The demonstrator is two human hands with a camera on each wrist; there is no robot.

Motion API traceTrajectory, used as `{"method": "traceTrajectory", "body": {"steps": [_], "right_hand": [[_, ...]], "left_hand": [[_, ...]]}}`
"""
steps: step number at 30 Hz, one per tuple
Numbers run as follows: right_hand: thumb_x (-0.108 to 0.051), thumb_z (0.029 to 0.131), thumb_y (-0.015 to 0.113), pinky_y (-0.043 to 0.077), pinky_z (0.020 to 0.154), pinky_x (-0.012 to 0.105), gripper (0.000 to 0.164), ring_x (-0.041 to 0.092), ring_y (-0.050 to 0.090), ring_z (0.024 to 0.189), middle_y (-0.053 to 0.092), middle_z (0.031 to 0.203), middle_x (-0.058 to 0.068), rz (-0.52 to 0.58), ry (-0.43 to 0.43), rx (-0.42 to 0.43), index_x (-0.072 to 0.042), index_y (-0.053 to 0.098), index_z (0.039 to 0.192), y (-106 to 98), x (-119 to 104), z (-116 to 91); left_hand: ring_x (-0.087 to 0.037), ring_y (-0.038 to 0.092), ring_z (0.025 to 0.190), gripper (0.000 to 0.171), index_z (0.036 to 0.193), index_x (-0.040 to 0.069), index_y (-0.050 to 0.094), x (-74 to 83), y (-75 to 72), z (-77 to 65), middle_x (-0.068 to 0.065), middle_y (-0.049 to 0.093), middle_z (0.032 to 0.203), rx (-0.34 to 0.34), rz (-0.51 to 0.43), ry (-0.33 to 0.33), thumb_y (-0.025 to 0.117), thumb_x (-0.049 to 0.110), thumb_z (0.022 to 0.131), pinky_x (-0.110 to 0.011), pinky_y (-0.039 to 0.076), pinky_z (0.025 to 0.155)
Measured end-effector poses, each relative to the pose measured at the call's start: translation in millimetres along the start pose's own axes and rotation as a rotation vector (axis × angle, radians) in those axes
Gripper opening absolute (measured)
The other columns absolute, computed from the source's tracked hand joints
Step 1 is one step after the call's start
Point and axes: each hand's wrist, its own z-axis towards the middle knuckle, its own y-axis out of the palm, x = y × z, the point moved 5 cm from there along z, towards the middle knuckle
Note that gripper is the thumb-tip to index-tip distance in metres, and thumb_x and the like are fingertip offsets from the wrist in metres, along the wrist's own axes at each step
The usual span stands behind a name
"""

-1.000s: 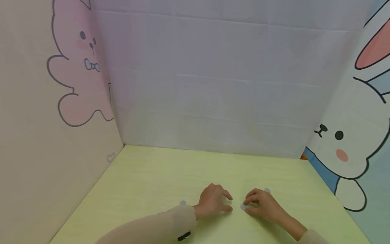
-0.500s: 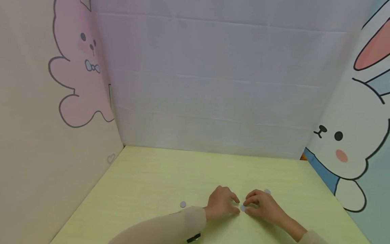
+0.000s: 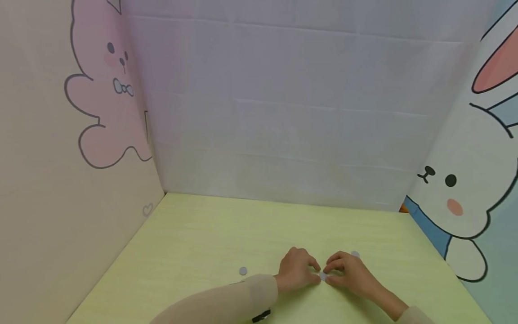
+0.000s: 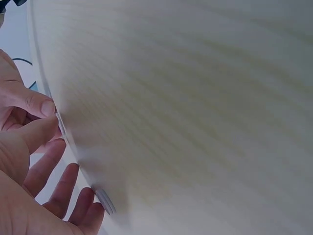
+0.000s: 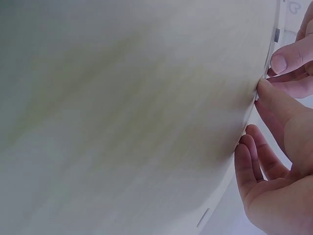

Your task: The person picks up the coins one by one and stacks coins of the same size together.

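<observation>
A small grey round disc (image 3: pixel 323 276) lies on the yellow table between my two hands. My right hand (image 3: pixel 352 273) pinches its right side with thumb and fingertips. From the left, my left hand (image 3: pixel 297 269) holds its other edge between thumb and forefinger. Up close in the left wrist view, the disc shows only as a thin rim (image 4: pixel 61 126), mostly covered by fingertips. A second grey disc (image 3: pixel 243 271) lies left of my left hand; edge-on it looks like a small stack of discs (image 4: pixel 104 200). Behind my right hand is a third, partly hidden disc (image 3: pixel 355 254).
The pale yellow tabletop (image 3: pixel 210 229) runs back to a plain whitish curtain (image 3: pixel 259 112). A wall with a pink cartoon animal (image 3: pixel 107 108) bounds the left side. Another with a white cartoon rabbit (image 3: pixel 477 180) bounds the right.
My left hand has moved right until its fingertips meet the middle disc, and the left disc is now fully uncovered by the sleeve. My right hand stays at the middle disc.
</observation>
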Motion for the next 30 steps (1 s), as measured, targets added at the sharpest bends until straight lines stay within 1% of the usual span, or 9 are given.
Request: {"method": "traceTrajectory", "body": {"steps": [3,5,9,14,16,20,26,30], "right_hand": [[-0.02,0.088,0.088,0.057,0.082,0.028,0.011,0.019,0.068,0.099,0.069,0.111,-0.002,-0.008,-0.012,0.009,-0.019,0.083,0.097,-0.5,-1.1,-0.4],[-0.02,0.088,0.088,0.057,0.082,0.027,0.011,0.018,0.067,0.099,0.069,0.11,-0.002,-0.017,-0.019,0.015,-0.018,0.083,0.097,-0.9,-1.8,-0.4],[-0.02,0.088,0.088,0.057,0.081,0.027,0.01,0.017,0.067,0.098,0.069,0.11,-0.002,-0.025,-0.033,0.024,-0.018,0.083,0.097,-1.5,-3.4,-0.5],[-0.021,0.089,0.088,0.056,0.081,0.028,0.009,0.017,0.067,0.098,0.069,0.11,-0.001,-0.02,-0.027,0.025,-0.018,0.083,0.097,-2.0,-4.6,-0.3],[-0.021,0.089,0.088,0.056,0.081,0.028,0.009,0.018,0.067,0.099,0.069,0.111,-0.001,-0.016,-0.018,0.021,-0.018,0.083,0.097,-1.6,-3.9,0.1],[-0.021,0.089,0.088,0.057,0.081,0.028,0.01,0.019,0.067,0.099,0.069,0.111,-0.001,-0.014,-0.01,0.016,-0.019,0.083,0.097,-0.5,-2.2,0.7],[-0.021,0.089,0.088,0.056,0.081,0.028,0.009,0.019,0.067,0.099,0.069,0.111,-0.001,-0.014,-0.009,0.017,-0.019,0.083,0.096,-0.1,-2.4,1.0],[-0.022,0.088,0.088,0.056,0.08,0.027,0.009,0.017,0.066,0.098,0.069,0.11,-0.001,-0.015,-0.005,0.018,-0.019,0.083,0.096,0.3,-2.7,0.6]], "left_hand": [[-0.005,0.047,0.085,0.015,0.088,0.028,0.087,-0.9,3.3,1.7,0.013,0.064,0.087,0.012,-0.004,-0.015,0.096,0.029,0.075,-0.019,0.038,0.071],[-0.005,0.047,0.086,0.015,0.087,0.029,0.087,-0.8,4.1,2.8,0.014,0.064,0.087,0.025,-0.001,-0.012,0.096,0.029,0.074,-0.02,0.039,0.072],[-0.006,0.047,0.086,0.015,0.086,0.028,0.088,2.1,1.5,2.0,0.012,0.063,0.087,0.031,-0.009,-0.003,0.097,0.029,0.075,-0.021,0.039,0.074],[-0.007,0.048,0.088,0.014,0.085,0.029,0.088,3.9,0.3,1.1,0.013,0.063,0.087,0.037,-0.016,-0.004,0.098,0.03,0.074,-0.021,0.039,0.078],[-0.007,0.048,0.088,0.014,0.084,0.031,0.087,1.3,3.8,2.7,0.014,0.063,0.087,0.046,-0.005,-0.004,0.098,0.031,0.074,-0.021,0.04,0.079],[-0.005,0.047,0.086,0.014,0.083,0.032,0.087,-1.9,7.2,4.4,0.015,0.062,0.086,0.054,0.008,-0.011,0.098,0.032,0.074,-0.021,0.039,0.077],[-0.005,0.044,0.082,0.013,0.084,0.029,0.088,3.9,-1.2,0.0,0.012,0.063,0.085,0.03,-0.025,-0.012,0.098,0.029,0.075,-0.02,0.036,0.072],[-0.005,0.044,0.081,0.011,0.082,0.029,0.087,3.2,0.8,-0.4,0.012,0.062,0.084,0.05,-0.017,-0.001,0.097,0.031,0.076,-0.021,0.036,0.071]]}}
